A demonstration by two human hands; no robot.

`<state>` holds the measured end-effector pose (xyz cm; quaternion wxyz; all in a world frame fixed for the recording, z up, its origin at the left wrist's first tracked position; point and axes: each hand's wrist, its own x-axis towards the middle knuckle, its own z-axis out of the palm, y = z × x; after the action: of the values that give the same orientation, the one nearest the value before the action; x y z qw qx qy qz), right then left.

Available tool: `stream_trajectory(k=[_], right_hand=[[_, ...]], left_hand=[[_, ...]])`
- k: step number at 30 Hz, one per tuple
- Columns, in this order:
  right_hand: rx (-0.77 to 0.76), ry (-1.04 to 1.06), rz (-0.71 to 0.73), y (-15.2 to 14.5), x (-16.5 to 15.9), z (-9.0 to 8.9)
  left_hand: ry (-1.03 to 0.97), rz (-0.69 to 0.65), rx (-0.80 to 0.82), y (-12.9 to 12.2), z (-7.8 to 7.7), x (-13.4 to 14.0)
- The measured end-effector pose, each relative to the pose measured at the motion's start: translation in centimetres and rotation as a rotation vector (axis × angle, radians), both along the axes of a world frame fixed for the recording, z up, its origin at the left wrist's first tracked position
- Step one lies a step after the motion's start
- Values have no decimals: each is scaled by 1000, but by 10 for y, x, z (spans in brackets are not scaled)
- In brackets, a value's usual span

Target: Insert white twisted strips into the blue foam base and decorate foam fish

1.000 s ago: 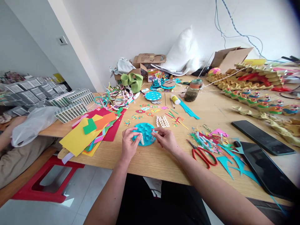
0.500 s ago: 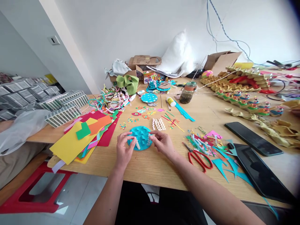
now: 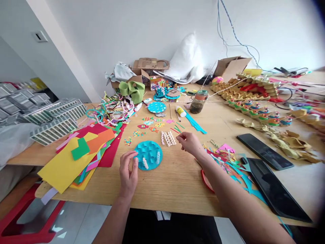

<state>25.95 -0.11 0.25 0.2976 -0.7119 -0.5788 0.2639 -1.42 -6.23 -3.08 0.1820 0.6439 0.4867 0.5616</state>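
Note:
A round teal foam disc (image 3: pixel 148 155) lies on the wooden table (image 3: pixel 172 183) in front of me, with two white bumpy strips stuck upright on it. My left hand (image 3: pixel 128 171) rests at the disc's left edge, thumb and finger touching its rim. My right hand (image 3: pixel 189 142) hovers over the table just right of a small cluster of white bumpy strips (image 3: pixel 168 138), fingers loosely pinched, nothing clearly in them.
Stacked coloured foam sheets (image 3: pixel 81 154) lie to the left. Red scissors (image 3: pixel 206 179) and foam scraps (image 3: pixel 228 156) sit under my right forearm. Two dark tablets (image 3: pixel 269 152) lie at the right. A glue bottle (image 3: pixel 180 110), a jar (image 3: pixel 198 101) and cardboard boxes stand farther back.
My right hand left the disc and moved up and right toward the loose white strips. A second white strip now stands on the disc. The view has shifted left.

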Motion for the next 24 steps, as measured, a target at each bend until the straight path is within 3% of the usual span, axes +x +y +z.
stream_trajectory(k=[7, 14, 17, 20, 24], right_hand=[[-217, -392, 75, 30, -5, -4], [-227, -406, 28, 30, -4, -3], [-60, -320, -28, 17, -5, 4], [287, -250, -21, -8, -14, 9], [748, -323, 143, -48, -35, 8]], left_hand=[[60, 41, 22, -1, 3, 0], [94, 78, 38, 0, 3, 0], [58, 145, 46, -1, 4, -1], [-12, 221, 52, -5, 10, 2], [-82, 147, 79, -14, 33, 15]])
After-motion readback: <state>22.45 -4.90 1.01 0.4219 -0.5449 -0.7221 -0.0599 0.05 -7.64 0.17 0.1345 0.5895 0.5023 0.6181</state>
